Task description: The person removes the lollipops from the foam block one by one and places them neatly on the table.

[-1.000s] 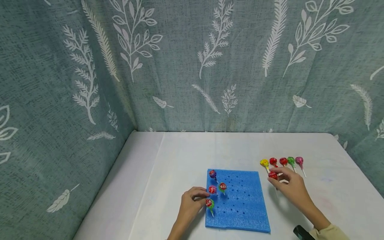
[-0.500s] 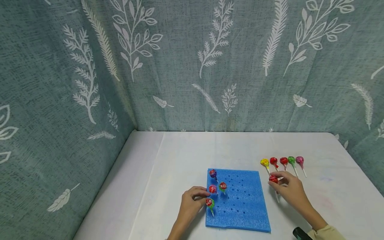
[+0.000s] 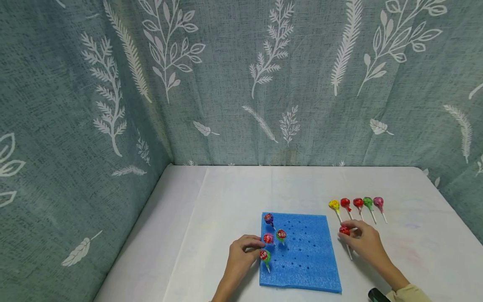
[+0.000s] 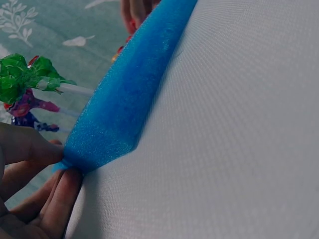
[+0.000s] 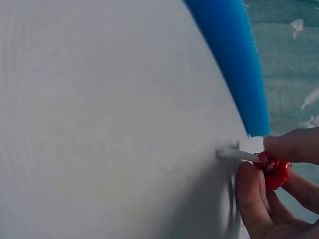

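Observation:
My right hand (image 3: 365, 241) pinches a red-wrapped lollipop (image 3: 344, 230) just off the right edge of the blue foam board (image 3: 313, 274). In the right wrist view, thumb and fingers grip that red head (image 5: 274, 172), and its white stick (image 5: 239, 154) points away close over the table. My left hand (image 3: 239, 256) holds the board's left edge, and in the left wrist view its fingertips sit around the foam corner (image 4: 99, 144). Several lollipops stand in the board's left part: a purple one (image 3: 268, 218), a pink one (image 3: 268, 238), a red-and-green one (image 3: 281, 234) and a green one (image 3: 265, 255).
A row of lollipops lies on the white table (image 3: 222, 201) beyond my right hand: yellow (image 3: 333, 204), two red (image 3: 345, 203), green (image 3: 367, 202) and pink (image 3: 378, 202). Rows of small holes cover the board. A patterned curtain (image 3: 226, 84) hangs behind the table.
My right hand has drawn back toward me from the row with the red lollipop, bringing its stick into view. The left hand stays at the board's edge.

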Tool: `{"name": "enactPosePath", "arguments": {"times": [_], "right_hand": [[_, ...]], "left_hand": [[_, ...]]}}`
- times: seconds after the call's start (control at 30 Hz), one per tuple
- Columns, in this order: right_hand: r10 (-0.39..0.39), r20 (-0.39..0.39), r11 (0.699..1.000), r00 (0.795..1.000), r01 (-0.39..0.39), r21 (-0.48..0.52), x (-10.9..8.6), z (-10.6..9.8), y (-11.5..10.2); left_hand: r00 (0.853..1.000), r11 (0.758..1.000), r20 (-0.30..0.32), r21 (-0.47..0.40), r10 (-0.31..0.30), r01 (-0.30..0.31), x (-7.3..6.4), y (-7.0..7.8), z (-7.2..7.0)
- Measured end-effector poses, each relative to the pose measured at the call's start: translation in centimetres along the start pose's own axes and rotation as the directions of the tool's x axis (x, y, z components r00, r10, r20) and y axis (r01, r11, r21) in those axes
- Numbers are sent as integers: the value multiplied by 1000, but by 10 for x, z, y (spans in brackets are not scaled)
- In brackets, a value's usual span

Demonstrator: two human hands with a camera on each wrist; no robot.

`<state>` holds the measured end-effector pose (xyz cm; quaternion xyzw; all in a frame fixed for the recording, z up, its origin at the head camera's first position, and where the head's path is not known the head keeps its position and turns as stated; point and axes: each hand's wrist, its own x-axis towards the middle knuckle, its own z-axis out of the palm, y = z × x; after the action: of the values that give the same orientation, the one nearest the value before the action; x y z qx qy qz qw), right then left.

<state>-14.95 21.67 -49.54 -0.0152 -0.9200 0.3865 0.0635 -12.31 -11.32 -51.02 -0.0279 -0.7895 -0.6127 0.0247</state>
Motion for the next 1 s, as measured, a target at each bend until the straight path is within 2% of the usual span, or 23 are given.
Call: {"name": "enactPosePath", "arguments": {"times": [0.13,0.4,0.63,1.0], "right_hand": [[24,-5,1000,1000,-25,-17,0,3,4],[48,-8,999,999,-48,-22,2,7,5],[48,-1,998,999,-48,-33,2,6,2],[84,27,996,996,-84,-9,1,4,0]], "left_hand": [[1000,1000,-4,0,7,-7,1,-7,1],[1000,1000,-9,-19,16,-17,0,-7,0],[1000,1000,-10,4,-6,7,1,-7,1],[1000,1000,-16,24,3,-3,0,-7,0]]}}
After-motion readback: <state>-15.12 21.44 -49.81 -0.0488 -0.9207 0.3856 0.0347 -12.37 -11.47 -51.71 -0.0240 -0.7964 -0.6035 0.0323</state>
